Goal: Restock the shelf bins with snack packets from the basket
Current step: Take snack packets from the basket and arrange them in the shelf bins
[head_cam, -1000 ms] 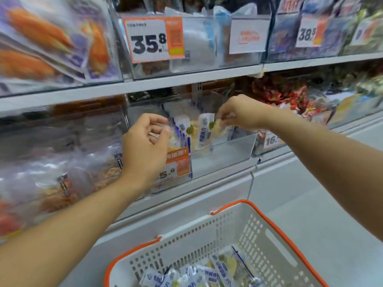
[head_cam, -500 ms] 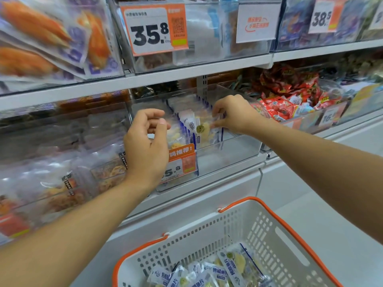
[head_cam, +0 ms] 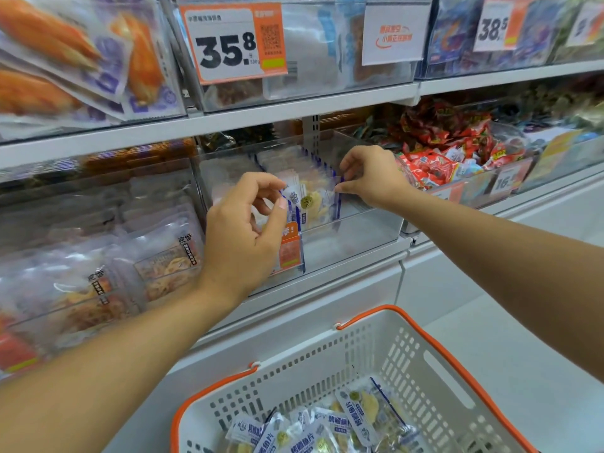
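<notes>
The orange-edged price card (head_cam: 233, 44) on the upper shelf reads 35.8 in heavy black digits, with a QR square beside it; further right another tag (head_cam: 493, 26) reads 38.5, and a low one (head_cam: 505, 184) starts with 16. The clear plastic bin (head_cam: 356, 237) before me has smooth, glassy walls and holds a row of thin, glossy snack packets (head_cam: 312, 204) standing on edge, white and blue with pale yellow pieces showing through a window. My right hand (head_cam: 369, 178) pinches the front packet's right edge between thumb and forefinger, the other fingers curled. My left hand (head_cam: 243, 230) is at the packet's left edge, thumb and forefinger bent close together; whether they actually grip it or only touch, I cannot quite tell. Below, the white perforated basket (head_cam: 434, 364) with its orange rim holds more of the same packets (head_cam: 327, 426), lying loose, printed with blue Chinese characters. Red crinkly wrappers (head_cam: 441, 148) fill the next bin.
</notes>
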Motion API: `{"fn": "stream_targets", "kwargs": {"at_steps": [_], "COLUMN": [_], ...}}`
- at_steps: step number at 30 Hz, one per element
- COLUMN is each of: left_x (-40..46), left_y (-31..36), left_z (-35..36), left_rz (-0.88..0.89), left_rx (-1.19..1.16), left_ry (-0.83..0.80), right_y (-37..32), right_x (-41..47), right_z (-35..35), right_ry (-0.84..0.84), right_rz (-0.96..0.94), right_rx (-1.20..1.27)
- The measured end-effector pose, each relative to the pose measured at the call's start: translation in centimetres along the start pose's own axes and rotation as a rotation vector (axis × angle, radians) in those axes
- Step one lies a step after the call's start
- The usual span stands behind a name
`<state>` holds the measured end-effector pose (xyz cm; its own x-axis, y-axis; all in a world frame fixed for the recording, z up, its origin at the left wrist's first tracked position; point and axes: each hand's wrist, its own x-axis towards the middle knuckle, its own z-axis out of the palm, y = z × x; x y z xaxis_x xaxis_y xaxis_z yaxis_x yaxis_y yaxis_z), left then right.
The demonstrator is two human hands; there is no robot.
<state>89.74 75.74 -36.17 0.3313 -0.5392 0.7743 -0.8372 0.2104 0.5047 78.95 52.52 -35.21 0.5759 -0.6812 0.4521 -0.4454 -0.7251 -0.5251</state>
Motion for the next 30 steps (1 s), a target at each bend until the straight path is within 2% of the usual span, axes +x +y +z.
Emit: {"fn": "stream_targets", "kwargs": {"at_steps": [3,6,13,17,20,23,25,27,29,30], "left_x": [-0.8,-1.4,-1.2,-1.3,-2.0,-3.3,-4.7,-6.7,-8.7,-9.4], "left_y": [0.3,0.3,0.2,0.4,-0.4,-2.2,-3.4,-4.3,-5.0,-5.2], "left_z": [0.9,2.0,2.7,2.6,2.7,3.4,3.8,4.0,4.2,4.3], "left_rz": [0.138,0.189,0.117,0.139,0.187,0.202,0.107,-0.004,-0.058,-0.075], "left_rx": [0.072,0.092,0.018,0.003,0.024,0.163,0.292,0.453,0.555,0.58], "left_ry": [-0.121,-0.204,-0.169,-0.191,-0.387,-0.799,-1.24,-1.641,-1.841,-1.893], "right_y": [-0.1,0.5,2.1,1.6,1.0,1.3,2.8,5.1,7.7,9.1], "right_x": [-0.5,-1.3,-1.5,-1.0,-2.4,-6.6,-10.9,-15.9,-20.6,-22.7], "right_z": [-1.1,-1.4,-0.8,-1.6,-2.3,-1.2,1.7,5.6,9.2,10.8], "right_ry": [0.009,-0.011,-0.043,-0.045,0.077,0.08,-0.13,-0.616,-1.131,-1.298], "right_rz": [-0.036,-0.054,-0.014,0.004,-0.191,-0.394,-0.41,-0.335,-0.106,0.024], "right_rx": [-0.003,-0.015,-0.066,-0.143,-0.121,-0.034,-0.081,-0.22,-0.405,-0.464]}}
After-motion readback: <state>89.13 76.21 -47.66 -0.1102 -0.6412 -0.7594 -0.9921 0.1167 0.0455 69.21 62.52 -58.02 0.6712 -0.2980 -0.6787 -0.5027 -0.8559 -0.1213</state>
